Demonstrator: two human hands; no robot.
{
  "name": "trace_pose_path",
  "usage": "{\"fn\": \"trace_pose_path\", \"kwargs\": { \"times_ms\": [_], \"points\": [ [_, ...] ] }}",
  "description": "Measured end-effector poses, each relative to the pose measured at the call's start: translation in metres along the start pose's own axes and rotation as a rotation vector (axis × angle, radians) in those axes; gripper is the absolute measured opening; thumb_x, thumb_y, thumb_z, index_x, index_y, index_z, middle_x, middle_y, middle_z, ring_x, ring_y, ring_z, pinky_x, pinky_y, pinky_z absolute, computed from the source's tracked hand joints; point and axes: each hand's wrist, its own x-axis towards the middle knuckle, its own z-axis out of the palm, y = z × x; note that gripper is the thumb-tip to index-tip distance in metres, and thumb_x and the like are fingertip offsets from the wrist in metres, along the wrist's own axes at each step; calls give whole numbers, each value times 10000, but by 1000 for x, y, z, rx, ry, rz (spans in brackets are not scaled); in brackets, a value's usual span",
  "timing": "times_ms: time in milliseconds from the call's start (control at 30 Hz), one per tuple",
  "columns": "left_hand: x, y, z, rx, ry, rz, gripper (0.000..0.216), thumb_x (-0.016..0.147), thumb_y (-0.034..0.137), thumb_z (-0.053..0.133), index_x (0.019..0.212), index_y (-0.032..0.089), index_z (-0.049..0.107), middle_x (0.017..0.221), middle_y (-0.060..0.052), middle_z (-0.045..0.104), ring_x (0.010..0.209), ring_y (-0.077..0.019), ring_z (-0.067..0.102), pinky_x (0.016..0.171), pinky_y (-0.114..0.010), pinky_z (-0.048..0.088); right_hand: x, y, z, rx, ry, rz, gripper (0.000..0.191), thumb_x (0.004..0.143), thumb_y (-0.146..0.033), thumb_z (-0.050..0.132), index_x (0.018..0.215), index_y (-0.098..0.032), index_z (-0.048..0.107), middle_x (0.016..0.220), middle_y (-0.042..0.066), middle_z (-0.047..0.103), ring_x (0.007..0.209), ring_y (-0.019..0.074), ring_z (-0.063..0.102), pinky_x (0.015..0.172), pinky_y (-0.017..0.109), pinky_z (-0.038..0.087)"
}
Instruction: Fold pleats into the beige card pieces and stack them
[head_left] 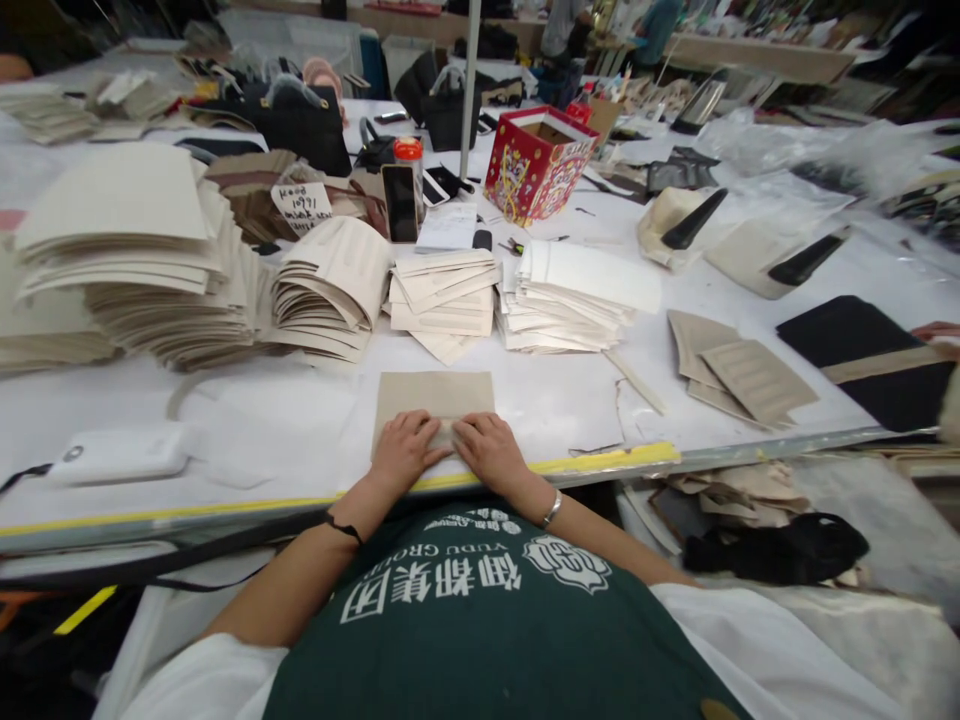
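Note:
A flat beige fabric panel lies at the table's front edge, right before me. My left hand is closed on its near edge, fingers curled and thumb pointing inward. Close beside it, my right hand grips the same near edge, its thumb almost meeting the left one. A narrow pale strip shows between the hands along that edge; whether it is a folded part or a separate piece I cannot tell. The fingers cover the rest of the near edge.
Behind the panel stand a small stack of beige pieces, a white stack and a curved beige stack. A taller stack is farther left. A white power bank lies left; loose beige pieces lie right.

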Motion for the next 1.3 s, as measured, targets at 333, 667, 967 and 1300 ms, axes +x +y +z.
{"fn": "trace_pose_path", "kwargs": {
  "times_ms": [333, 667, 967, 1300],
  "points": [
    [18, -2, -1, 31, 26, 74, 325, 850, 402, 454, 1106, 217, 531, 1106, -86, 553, 1000, -251, 477, 818, -388, 366, 17, 7, 3, -36, 35, -4, 282, 869, -287, 446, 1119, -207, 549, 1069, 90, 553, 990, 215, 434, 850, 343, 316],
    [27, -24, -12, 177, 55, -189, 263, 854, 375, 434, 909, 159, 572, 921, -112, 576, 878, -260, 495, 723, -375, 382, 34, 19, -4, -91, 19, 79, 251, 823, -329, 503, 988, -152, 574, 958, 108, 559, 905, 226, 446, 800, 346, 338],
    [44, -30, -3, 178, 11, -196, 320, 818, 444, 470, 828, 140, 573, 853, -113, 567, 844, -267, 495, 717, -377, 395, 51, 28, -2, -105, -15, 133, 208, 801, -358, 526, 841, -163, 588, 864, 88, 556, 850, 227, 441, 757, 343, 344],
    [63, -19, 12, -3, 64, 57, 293, 858, 263, 425, 1100, 142, 536, 1064, -104, 584, 984, -232, 497, 877, -387, 394, 73, 24, 9, 98, 21, 34, 255, 842, -184, 449, 1053, -178, 593, 996, 82, 575, 927, 208, 452, 820, 334, 342]
  ]
}}
